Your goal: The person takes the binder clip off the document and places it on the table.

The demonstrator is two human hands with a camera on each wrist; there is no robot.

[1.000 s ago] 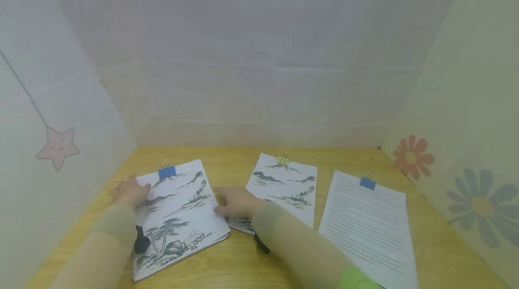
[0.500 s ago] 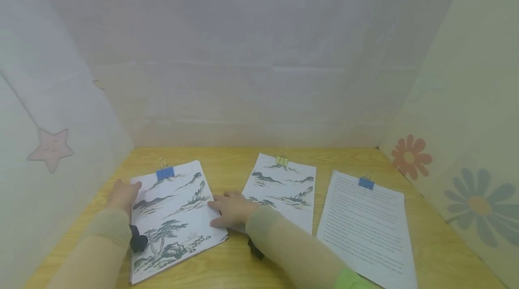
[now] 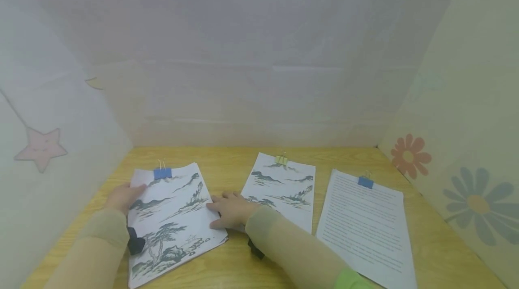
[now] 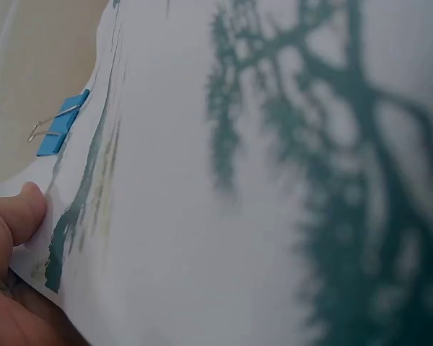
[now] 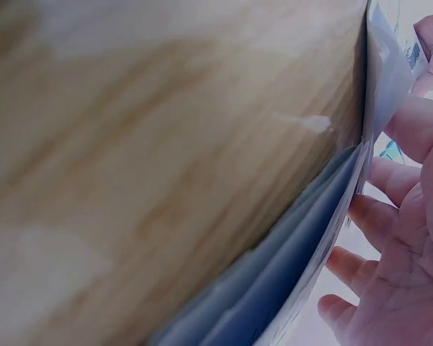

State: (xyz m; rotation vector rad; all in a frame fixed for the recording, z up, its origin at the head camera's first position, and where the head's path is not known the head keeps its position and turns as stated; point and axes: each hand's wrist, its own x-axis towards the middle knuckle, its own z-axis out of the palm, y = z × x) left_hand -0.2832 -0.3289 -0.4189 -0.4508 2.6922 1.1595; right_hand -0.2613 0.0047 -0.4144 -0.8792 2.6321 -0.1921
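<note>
A stack of paper [image 3: 172, 210] printed with an ink landscape lies on the left, with a blue binder clip [image 3: 162, 173] on its top edge. My left hand [image 3: 123, 197] pinches the stack's left edge. In the left wrist view the thumb [image 4: 30, 213] presses on top and fingers go underneath, with the paper bent upward there. My right hand [image 3: 233, 210] touches the right edge with spread fingers. Seen from the right wrist, its fingers [image 5: 375, 220] are loosely bent beside the layered sheet edges. It overlaps a second landscape stack [image 3: 289, 190], fastened with a yellow binder clip [image 3: 281, 160].
On the right lies a stack of printed text [image 3: 365, 230] with a blue binder clip [image 3: 366, 182]. All three stacks rest on a yellow wood-grain table [image 3: 231, 271]. Pale walls [image 3: 259, 77] with drawn flowers and a star enclose the table on three sides.
My left hand has taken hold of the left edge, which now bends up, and the stack has shifted slightly left. My right hand has moved onto the right edge, its fingers spreading.
</note>
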